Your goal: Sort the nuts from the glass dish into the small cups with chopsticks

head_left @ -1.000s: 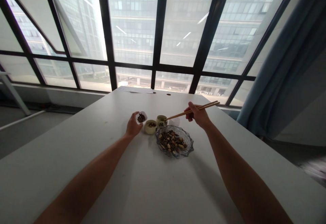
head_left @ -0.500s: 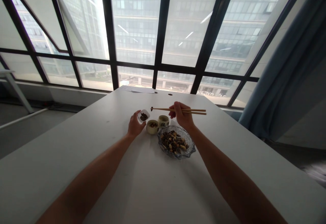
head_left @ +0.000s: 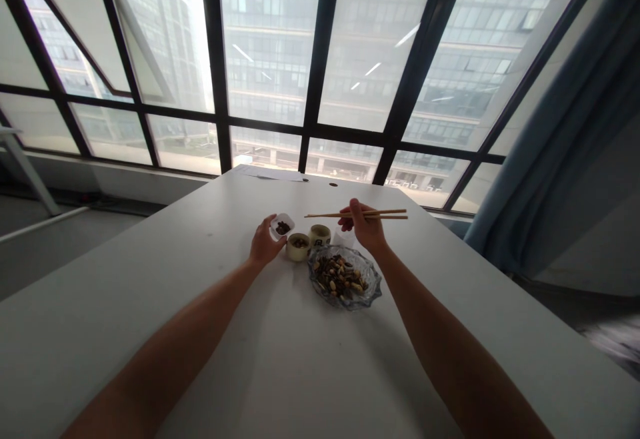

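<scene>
My left hand (head_left: 265,242) is closed around a small white cup (head_left: 288,218), which tilts toward me and has dark pieces in it. My right hand (head_left: 366,224) grips a pair of wooden chopsticks (head_left: 325,215), their tips pointing left and nothing visible between them. Just right of the white cup stands a cream cup (head_left: 299,256) with nuts or seeds inside. Beside it is another cream cup (head_left: 319,242) with a dark character on its side. Nearest to me, a clear glass bowl (head_left: 374,292) holds mixed seeds and nuts.
A whitish, translucent cup (head_left: 343,236) stands behind the bowl, close to my right hand. Papers (head_left: 270,174) lie at the far end of the white table (head_left: 240,366), with two small dark spots nearby. Windows rise beyond; a blue curtain (head_left: 545,152) hangs on the right.
The dark piece at the chopstick tips is gone from them. My right hand has moved slightly right with the chopsticks, away from the white cup. My left hand has stayed about where it was.
</scene>
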Demonstrator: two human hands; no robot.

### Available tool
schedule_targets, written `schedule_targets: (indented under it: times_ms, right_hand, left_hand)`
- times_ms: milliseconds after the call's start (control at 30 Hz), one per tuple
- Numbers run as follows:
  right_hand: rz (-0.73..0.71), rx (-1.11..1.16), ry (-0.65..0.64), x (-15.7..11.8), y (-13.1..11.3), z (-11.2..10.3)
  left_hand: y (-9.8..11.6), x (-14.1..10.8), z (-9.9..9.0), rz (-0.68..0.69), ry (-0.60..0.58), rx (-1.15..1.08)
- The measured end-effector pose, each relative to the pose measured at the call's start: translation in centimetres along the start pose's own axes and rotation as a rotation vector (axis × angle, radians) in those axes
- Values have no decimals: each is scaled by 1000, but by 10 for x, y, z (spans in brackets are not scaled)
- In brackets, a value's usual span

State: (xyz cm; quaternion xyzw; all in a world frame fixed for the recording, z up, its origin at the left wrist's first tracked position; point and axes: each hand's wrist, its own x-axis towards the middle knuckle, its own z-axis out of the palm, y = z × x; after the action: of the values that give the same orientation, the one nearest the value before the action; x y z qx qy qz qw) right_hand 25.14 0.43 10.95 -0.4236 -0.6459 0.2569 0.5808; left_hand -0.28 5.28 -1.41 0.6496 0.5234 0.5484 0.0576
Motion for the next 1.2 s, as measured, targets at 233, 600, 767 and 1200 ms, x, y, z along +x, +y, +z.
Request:
schedule_targets:
  times_ms: [233,600,767,1200]
  right_hand:
    - [89,-119,-77,1,0,-56]
    - [201,-266,-280,3,18,-68]
    - [223,-207,-323,2,19,-65]
    - [202,-194,-372,2,18,-64]
  left_hand:
    - [-3,0,1,-55,9,23]
    - [-9,3,3,-135,-33,89]
    - [-12,3,3,-143,-57,66]
    - [-4,5,-2,-194,-136,93]
